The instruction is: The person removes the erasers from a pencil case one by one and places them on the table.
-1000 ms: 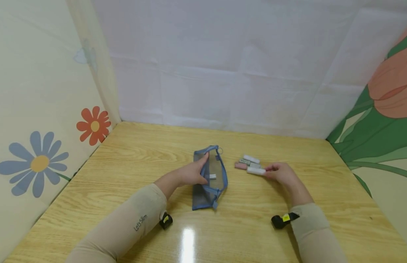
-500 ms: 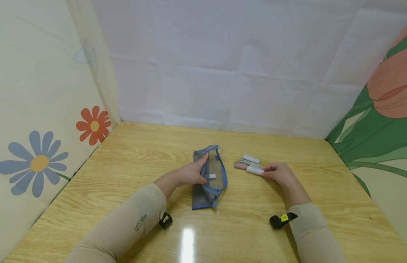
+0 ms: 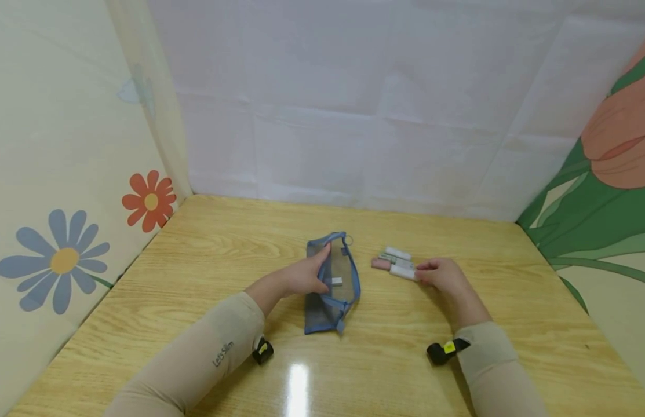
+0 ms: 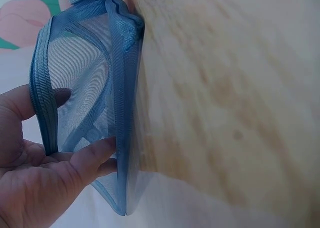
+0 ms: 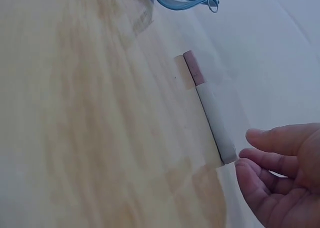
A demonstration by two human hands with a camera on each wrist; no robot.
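A blue mesh zip pouch (image 3: 348,272) stands with its mouth spread wide. My left hand (image 3: 303,275) grips its left side, thumb and fingers on the mesh and zip edge, as the left wrist view also shows. A small white patch shows inside; whether it is a label or a loose thing I cannot tell. To the right lies a cluster of small oblong blocks, possibly erasers. The fingertips of my right hand (image 3: 441,273) touch the right end of the nearest white block (image 5: 216,123), thumb apart from it. A pink block (image 5: 194,67) meets its other end.
Behind the near row lie another white block (image 3: 398,253) and a green-patterned one (image 3: 389,258). The pouch's zip ring (image 5: 213,3) hangs at its far corner. The wooden table (image 3: 239,231) ends at a white cloth backdrop (image 3: 322,116), with flower-printed cloths at both sides.
My right hand has shifted slightly left, and the nearest white block has moved a little left with it. My left hand and the pouch have stayed in place.
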